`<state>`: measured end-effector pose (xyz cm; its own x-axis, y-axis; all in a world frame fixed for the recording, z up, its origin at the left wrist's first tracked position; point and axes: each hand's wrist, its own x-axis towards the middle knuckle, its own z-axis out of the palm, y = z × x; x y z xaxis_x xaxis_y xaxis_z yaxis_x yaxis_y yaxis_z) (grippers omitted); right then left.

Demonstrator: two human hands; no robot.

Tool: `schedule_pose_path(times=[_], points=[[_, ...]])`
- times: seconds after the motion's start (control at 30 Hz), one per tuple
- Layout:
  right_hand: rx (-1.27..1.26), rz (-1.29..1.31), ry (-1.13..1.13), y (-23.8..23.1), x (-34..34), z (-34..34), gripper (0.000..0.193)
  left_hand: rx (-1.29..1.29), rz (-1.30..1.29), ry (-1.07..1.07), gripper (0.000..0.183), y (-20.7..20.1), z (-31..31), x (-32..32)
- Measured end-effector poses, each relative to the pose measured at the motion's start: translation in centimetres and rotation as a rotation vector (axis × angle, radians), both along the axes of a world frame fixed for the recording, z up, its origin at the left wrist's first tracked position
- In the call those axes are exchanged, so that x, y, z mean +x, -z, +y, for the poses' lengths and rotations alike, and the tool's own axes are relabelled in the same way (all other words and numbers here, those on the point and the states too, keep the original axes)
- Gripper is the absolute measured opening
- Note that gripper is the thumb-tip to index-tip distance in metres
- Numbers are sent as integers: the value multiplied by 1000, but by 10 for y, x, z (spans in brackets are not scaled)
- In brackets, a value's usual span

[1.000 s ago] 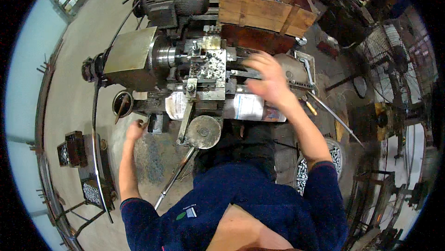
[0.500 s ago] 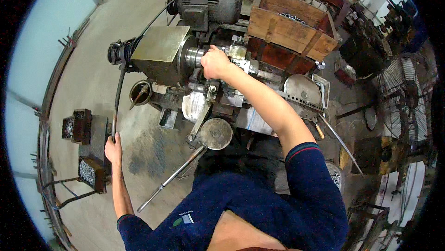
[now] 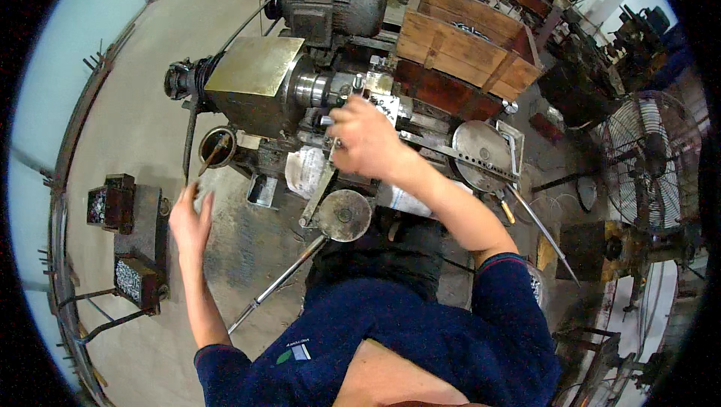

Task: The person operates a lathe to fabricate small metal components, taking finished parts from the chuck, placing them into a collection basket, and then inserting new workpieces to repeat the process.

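Note:
My right hand (image 3: 366,137) hovers in front of the lathe's carriage, clear of the shiny spindle nose (image 3: 312,90). Its fingers are curled and slightly blurred. A small bright metal piece (image 3: 327,120) shows beside the fingertips; whether it is in the grip is hard to see. My left hand (image 3: 191,219) is raised just below the lower end of a long dark lever rod (image 3: 189,144), with fingers up and thumb spread apart, not wrapped round it. A brass-coloured plate (image 3: 255,67) covers the headstock. Upright on the tool post stands a bolt (image 3: 359,82).
Behind the lathe are a motor (image 3: 338,7) and a wooden crate (image 3: 469,43) with metal parts inside. A round handle plate (image 3: 345,215) with a long bar is close to my body. Boxes of small parts (image 3: 137,281) stand left; a fan (image 3: 642,159) stands right.
My left hand has let go of the lever rod, its fingers now apart. My right hand has drawn back from the spindle nose toward me. The view has shifted slightly.

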<state>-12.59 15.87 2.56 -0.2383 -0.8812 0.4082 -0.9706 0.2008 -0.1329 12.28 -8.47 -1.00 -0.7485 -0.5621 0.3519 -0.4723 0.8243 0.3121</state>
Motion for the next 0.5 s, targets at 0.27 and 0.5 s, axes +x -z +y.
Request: schedule_pose_path(times=[0.27, 0.5], points=[[15, -108, -74, 4, 55, 49, 40, 492, 48, 671, 21, -22, 124, -118], [-290, -299, -58, -7, 66, 79, 38, 1719, 155, 673, 32, -5, 148, -123]])
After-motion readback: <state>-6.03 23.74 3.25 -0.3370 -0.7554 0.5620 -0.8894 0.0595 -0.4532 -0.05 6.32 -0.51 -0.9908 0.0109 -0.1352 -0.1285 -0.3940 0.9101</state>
